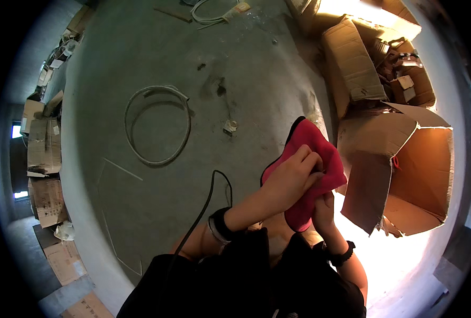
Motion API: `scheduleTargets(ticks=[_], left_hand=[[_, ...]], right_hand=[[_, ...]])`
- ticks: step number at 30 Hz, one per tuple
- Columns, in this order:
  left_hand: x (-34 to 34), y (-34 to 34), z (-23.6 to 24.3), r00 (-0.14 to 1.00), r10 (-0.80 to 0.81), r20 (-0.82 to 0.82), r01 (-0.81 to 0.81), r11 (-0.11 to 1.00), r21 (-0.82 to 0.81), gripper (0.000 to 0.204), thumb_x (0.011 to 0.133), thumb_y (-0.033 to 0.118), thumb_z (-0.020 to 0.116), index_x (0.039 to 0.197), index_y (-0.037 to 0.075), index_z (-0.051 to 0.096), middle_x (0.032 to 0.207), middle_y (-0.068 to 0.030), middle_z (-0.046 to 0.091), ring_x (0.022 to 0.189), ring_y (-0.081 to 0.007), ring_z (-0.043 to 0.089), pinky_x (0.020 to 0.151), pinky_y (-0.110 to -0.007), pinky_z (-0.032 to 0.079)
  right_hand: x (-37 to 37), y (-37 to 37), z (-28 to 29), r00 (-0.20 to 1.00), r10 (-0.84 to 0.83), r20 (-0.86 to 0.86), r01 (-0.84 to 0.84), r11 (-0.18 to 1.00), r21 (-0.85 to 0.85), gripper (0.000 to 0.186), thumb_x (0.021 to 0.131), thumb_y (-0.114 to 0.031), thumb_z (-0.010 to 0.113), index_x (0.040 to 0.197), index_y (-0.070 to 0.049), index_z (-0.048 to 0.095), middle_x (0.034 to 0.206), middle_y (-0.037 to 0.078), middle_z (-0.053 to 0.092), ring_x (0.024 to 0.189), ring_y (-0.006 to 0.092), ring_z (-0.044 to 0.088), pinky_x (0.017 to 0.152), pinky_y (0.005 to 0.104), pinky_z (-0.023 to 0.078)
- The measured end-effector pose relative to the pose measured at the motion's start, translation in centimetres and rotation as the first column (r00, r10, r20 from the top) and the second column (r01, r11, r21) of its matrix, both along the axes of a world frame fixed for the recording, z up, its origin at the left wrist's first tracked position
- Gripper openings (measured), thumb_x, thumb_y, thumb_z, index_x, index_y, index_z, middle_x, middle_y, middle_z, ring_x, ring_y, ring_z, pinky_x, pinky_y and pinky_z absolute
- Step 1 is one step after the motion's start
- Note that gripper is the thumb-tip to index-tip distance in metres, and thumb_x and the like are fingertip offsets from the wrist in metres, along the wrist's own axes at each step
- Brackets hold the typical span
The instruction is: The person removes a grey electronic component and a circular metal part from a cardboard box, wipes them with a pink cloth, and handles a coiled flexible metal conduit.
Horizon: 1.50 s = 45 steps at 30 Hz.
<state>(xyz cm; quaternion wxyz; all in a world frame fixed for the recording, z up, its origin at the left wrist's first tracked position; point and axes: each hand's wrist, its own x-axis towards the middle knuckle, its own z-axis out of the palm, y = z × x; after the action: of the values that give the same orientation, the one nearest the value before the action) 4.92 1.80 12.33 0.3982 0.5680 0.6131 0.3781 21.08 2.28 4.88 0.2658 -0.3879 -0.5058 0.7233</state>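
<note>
The pink-red, soft-looking fabric piece with a black edging [328,159] is being held up in two bare hands, just in front of the person's black clothing [203,286] and above the near edge of the grey concrete floor [267,95], toward its right side. The left hand [293,177] is reaching across the upper face; its fingers are curling in and its thumb is closing toward them, seemingly pinching a fold. The right hand [324,216] is gripping the lower right edge, thumb in front; its other fingers are mostly hiding behind the fabric, so how tightly they are closing cannot be told.

As for progress, the piece is already off the floor and in both hands; it is hanging bent and creased, neither lying flat nor resting in a box. The handling is looking mid-way rather than finished, though how much is remaining cannot be read from this view.

Along the floor's right edge, a large open brown cardboard box [370,185] is standing just beside the hands, its mouth facing right. Toward the floor's left edge, a pale braided hose ring [189,121] is lying. A thin black cable [209,199] is looping up beside the left forearm.
</note>
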Motion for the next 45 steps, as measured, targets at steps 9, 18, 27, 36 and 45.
scheduleTargets(ticks=[9, 18, 27, 36, 45], left_hand=[[0.0, 0.5, -0.8, 0.95, 0.254, 0.181, -0.249, 0.967, -0.05, 0.012, 0.084, 0.01, 0.053, 0.088, -0.001, 0.048, 0.085, -0.0132, 0.055, 0.076, -0.0225, 0.057, 0.067, -0.03, 0.045], [-0.3, 1.0, -0.2, 0.84, 0.197, 0.505, -0.173, 0.98, -0.095, 0.009, 0.087, 0.006, 0.051, 0.091, -0.002, 0.05, 0.084, -0.0072, 0.062, 0.079, -0.0107, 0.058, 0.072, -0.023, 0.045], [-0.5, 0.2, -0.9, 0.863, 0.171, 0.474, -0.152, 0.985, -0.08, 0.007, 0.085, 0.006, 0.054, 0.089, 0.001, 0.052, 0.08, -0.0036, 0.059, 0.073, -0.0078, 0.055, 0.068, -0.022, 0.044], [-4.9, 1.8, 0.1, 0.658, 0.451, 0.603, -0.515, 0.854, -0.076, 0.013, 0.086, 0.012, 0.055, 0.092, 0.0, 0.053, 0.084, -0.0081, 0.059, 0.072, -0.0109, 0.057, 0.064, -0.024, 0.049], [-15.0, 1.4, 1.1, 0.474, 0.564, 0.676, -0.847, 0.502, 0.175, 0.018, 0.088, 0.017, 0.054, 0.094, 0.0, 0.054, 0.092, -0.0083, 0.058, 0.079, -0.0107, 0.056, 0.072, -0.022, 0.048]], right_hand=[[-1.4, 0.9, 1.4, 0.986, -0.121, -0.117, 0.097, 0.976, -0.194, 0.041, 0.083, -0.006, 0.037, 0.123, 0.001, 0.038, 0.115, 0.008, 0.048, 0.104, 0.0148, 0.048, 0.089, 0.0264, 0.039], [-0.6, 0.4, 1.7, 0.98, -0.064, -0.191, 0.03, 0.984, -0.175, 0.046, 0.089, -0.024, 0.031, 0.127, 0.002, 0.03, 0.118, 0.01, 0.044, 0.107, 0.0164, 0.045, 0.092, 0.0292, 0.038], [-1.4, 1.2, 2.7, 0.979, -0.04, -0.202, 0.006, 0.987, -0.163, 0.053, 0.085, -0.022, 0.053, 0.129, 0.0, 0.032, 0.122, 0.009, 0.044, 0.112, 0.0169, 0.043, 0.095, 0.0294, 0.035], [0.1, 1.3, 2.8, 0.962, 0.274, 0.012, -0.274, 0.962, -0.023, 0.055, 0.076, -0.006, 0.062, 0.125, 0.0, 0.039, 0.114, 0.009, 0.052, 0.105, 0.0148, 0.05, 0.092, 0.0298, 0.039], [3.7, 0.6, 0.5, 0.958, 0.261, 0.12, -0.261, 0.965, -0.02, 0.054, 0.075, -0.004, 0.061, 0.124, 0.001, 0.04, 0.114, 0.01, 0.054, 0.105, 0.0152, 0.05, 0.09, 0.0298, 0.04]])
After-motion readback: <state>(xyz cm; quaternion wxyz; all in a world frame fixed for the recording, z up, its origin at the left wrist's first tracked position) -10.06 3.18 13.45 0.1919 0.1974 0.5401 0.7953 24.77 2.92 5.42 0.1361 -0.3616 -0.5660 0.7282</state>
